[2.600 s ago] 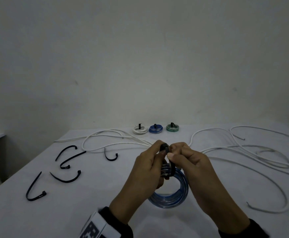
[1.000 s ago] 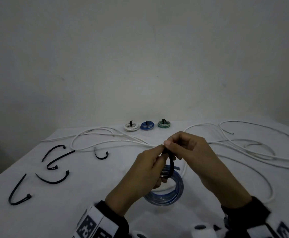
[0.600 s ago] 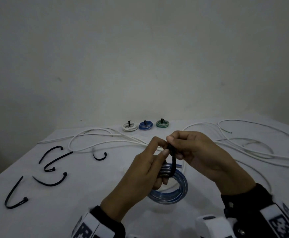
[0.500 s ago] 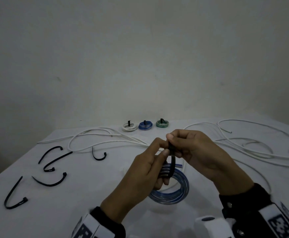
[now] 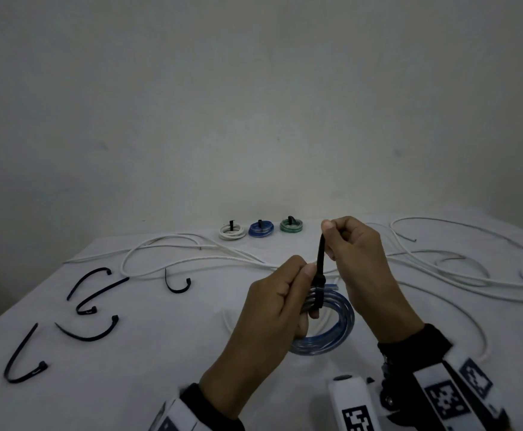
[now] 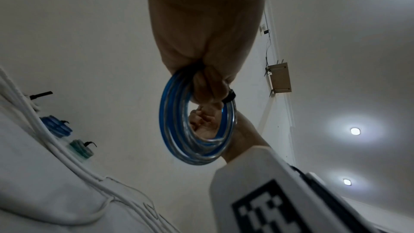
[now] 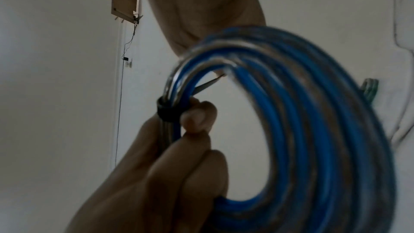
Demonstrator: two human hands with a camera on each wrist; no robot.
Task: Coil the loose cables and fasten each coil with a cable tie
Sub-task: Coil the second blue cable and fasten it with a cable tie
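A coil of blue and clear cable (image 5: 325, 334) hangs just above the white table (image 5: 160, 368). My left hand (image 5: 303, 275) grips the coil's top where a black cable tie (image 5: 320, 259) wraps it. My right hand (image 5: 331, 234) pinches the tie's tail and holds it taut, pointing up. In the left wrist view my curled fingers (image 6: 208, 88) clamp the blue coil (image 6: 177, 130) beside the tie's head (image 6: 230, 96). The right wrist view shows the tie's band (image 7: 167, 111) snug round the strands of the blue coil (image 7: 302, 112).
Three tied coils stand at the table's far edge: white (image 5: 231, 232), blue (image 5: 261, 229), green (image 5: 291, 226). Loose white cables (image 5: 192, 256) sprawl across the back and right (image 5: 440, 269). Several spare black ties (image 5: 89, 334) lie at the left.
My right hand has drawn the tie's tail upward and away from the coil, so the black loop has closed tight on the strands. The left hand keeps its grip.
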